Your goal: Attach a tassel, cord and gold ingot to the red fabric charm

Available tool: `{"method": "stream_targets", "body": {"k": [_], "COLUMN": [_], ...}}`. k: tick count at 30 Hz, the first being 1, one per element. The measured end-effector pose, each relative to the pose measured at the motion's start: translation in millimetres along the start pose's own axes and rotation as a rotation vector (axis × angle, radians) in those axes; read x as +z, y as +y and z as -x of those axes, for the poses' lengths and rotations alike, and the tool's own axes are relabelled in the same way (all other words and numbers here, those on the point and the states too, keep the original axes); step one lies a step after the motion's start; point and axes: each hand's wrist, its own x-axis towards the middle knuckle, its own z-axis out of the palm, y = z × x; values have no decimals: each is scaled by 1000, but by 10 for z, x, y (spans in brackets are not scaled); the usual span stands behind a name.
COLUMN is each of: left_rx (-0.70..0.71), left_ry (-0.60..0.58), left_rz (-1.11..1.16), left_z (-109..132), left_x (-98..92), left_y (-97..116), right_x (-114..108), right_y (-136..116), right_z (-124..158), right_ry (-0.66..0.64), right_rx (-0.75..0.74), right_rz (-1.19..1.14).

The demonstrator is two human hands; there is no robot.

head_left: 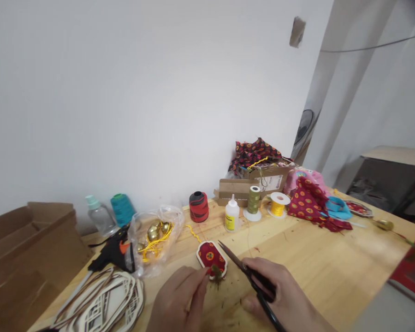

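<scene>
My left hand (180, 297) pinches the lower edge of a small red patterned fabric ornament (210, 258) with a white rim, which lies on the wooden table (318, 272). A tuft of olive green thread (216, 273) sticks out at the pinch. My right hand (280, 295) grips black scissors (244, 269), their blades closed and pointing up-left, just right of the ornament.
A plastic bag of gold bells (155, 235), a black glue gun (112, 251), laser-cut wooden frames (107, 304), a glue bottle (232, 214), spools of red-black (198, 206), olive (253, 200), yellow (278, 204) and teal thread (122, 208), red fabric scraps (307, 203) and cardboard boxes (24, 253) surround the hands.
</scene>
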Motion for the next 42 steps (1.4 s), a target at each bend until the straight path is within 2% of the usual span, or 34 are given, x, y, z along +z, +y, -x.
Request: {"method": "stream_targets", "body": {"k": [6,18,27,42], "left_rx": [12,54,36,51], "left_ry": [-9,-20,-62,-56], "left_rz": [-13,-56,-45,-58], "left_z": [14,42,30,25], "left_x": [23,36,14,13], "left_y": [-29,-47,-36,-45], "right_x": [25,-35,-47,-37], "right_y": [-59,-175,-199,-132], "right_z": [34,-28,-41,-27], "right_ry": [-93,-161,-168,-166], "right_rx": [-29,5,-18,-23], "right_rz": [151,269,238,126]}}
